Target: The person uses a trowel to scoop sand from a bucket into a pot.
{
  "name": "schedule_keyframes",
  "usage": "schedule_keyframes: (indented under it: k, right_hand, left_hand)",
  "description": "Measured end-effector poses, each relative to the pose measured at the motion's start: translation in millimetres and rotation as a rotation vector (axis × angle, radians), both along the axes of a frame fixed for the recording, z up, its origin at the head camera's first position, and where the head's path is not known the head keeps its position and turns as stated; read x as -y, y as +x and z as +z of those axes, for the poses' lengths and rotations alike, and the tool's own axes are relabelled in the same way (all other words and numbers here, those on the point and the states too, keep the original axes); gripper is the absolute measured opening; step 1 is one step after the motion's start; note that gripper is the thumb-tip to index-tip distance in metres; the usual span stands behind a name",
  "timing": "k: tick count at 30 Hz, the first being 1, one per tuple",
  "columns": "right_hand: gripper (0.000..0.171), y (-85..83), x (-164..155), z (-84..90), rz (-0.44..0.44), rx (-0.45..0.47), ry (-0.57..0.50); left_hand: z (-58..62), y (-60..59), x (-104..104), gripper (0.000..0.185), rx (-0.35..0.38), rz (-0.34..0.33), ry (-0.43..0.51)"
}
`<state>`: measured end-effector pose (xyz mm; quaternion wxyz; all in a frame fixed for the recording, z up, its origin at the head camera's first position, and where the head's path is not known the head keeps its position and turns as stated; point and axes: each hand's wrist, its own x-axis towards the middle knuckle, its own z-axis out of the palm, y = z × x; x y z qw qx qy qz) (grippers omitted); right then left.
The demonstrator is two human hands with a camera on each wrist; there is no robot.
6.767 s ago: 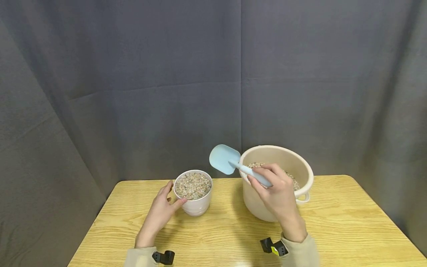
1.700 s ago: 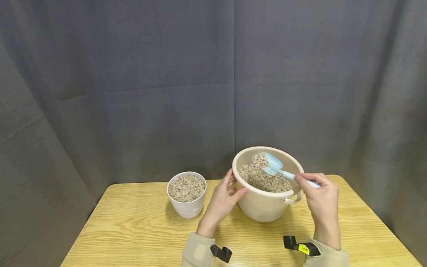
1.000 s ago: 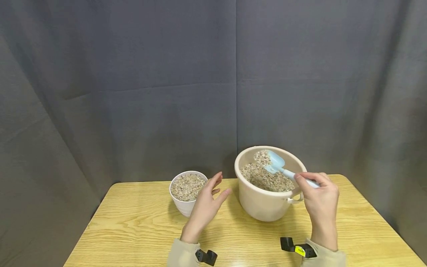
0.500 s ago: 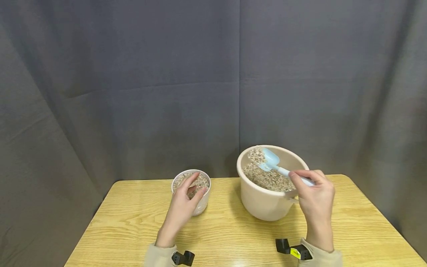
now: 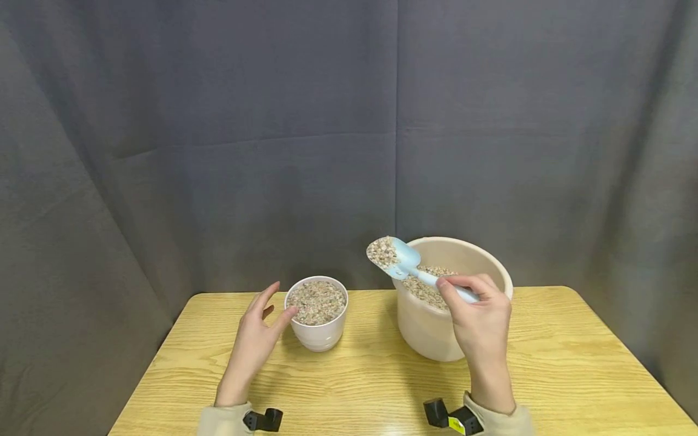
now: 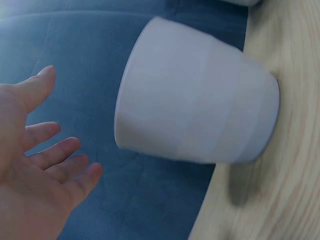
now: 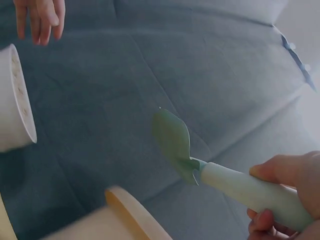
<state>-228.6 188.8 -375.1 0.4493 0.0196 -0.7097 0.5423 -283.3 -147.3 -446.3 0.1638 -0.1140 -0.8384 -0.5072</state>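
My right hand (image 5: pixel 482 318) grips the handle of a light blue scoop (image 5: pixel 408 257), shaped like a small shovel. A heap of coarse, pale gravel (image 5: pixel 383 251) lies in its blade, which hangs past the left rim of a cream bucket (image 5: pixel 431 333). More gravel (image 5: pixel 422 292) lies inside that bucket. To the left stands a white pot (image 5: pixel 319 336) filled nearly to the rim with the same gravel. My left hand (image 5: pixel 253 339) is beside the pot, fingers spread and thumb near its rim; the left wrist view shows a gap between the hand (image 6: pixel 45 165) and the pot (image 6: pixel 195 95).
Both containers stand on a wood-grain table (image 5: pixel 360 387), close to its back edge. Behind it hangs a dark grey curtain (image 5: pixel 272 151). A black wrist camera (image 5: pixel 264 419) sits on the left cuff, another (image 5: pixel 452 416) on the right.
The left hand has left the bucket and moved across to the pot's left side. The right hand has carried the loaded scoop leftward, out over the bucket's left rim.
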Motion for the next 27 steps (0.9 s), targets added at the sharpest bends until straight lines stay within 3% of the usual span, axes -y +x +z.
schedule_keyframes:
  k: [8, 15, 27]
  right_hand:
    - [0.004, 4.7, 33, 8.4, 0.043, -0.019, 0.029]
    - [0.007, -21.6, 40, -23.8, 0.108, -0.037, 0.077]
    - [0.005, -36.5, 66, -42.9, 0.076, 0.019, 0.188]
  left_hand:
    - [-19.4, -13.3, 4, 0.076, 0.118, -0.036, 0.015]
    - [-34.6, -18.9, -1, 0.089, 0.154, -0.061, 0.013]
    - [-42.5, -24.1, -5, 0.097, 0.193, -0.131, 0.081]
